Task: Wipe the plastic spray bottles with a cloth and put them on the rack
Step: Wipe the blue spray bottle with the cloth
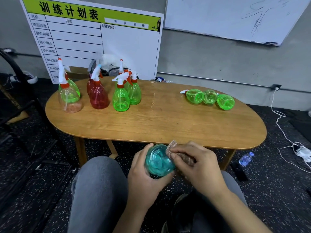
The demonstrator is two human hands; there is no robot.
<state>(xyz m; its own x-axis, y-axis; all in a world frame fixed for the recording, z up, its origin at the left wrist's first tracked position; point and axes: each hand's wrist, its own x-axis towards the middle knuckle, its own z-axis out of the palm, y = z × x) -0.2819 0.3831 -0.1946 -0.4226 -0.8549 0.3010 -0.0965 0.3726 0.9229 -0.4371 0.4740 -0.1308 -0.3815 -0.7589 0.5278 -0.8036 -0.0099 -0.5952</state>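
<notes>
My left hand (144, 175) grips a teal plastic spray bottle (159, 161) over my lap, its round base turned toward the camera. My right hand (198, 163) pinches a brownish cloth (173, 148) and presses it against the bottle's right side. Several spray bottles stand upright on the left of the wooden table (159, 125): a clear one (70, 98), a red one (98, 95) and green ones (121, 98). Three green bottles (209, 98) lie on their sides at the table's right.
A black metal rack frame (21, 105) stands at the left. A printed board (94, 36) and a whiteboard (235, 15) lean on the wall behind. A water bottle (246, 158) and white cables (289, 142) lie on the floor at the right.
</notes>
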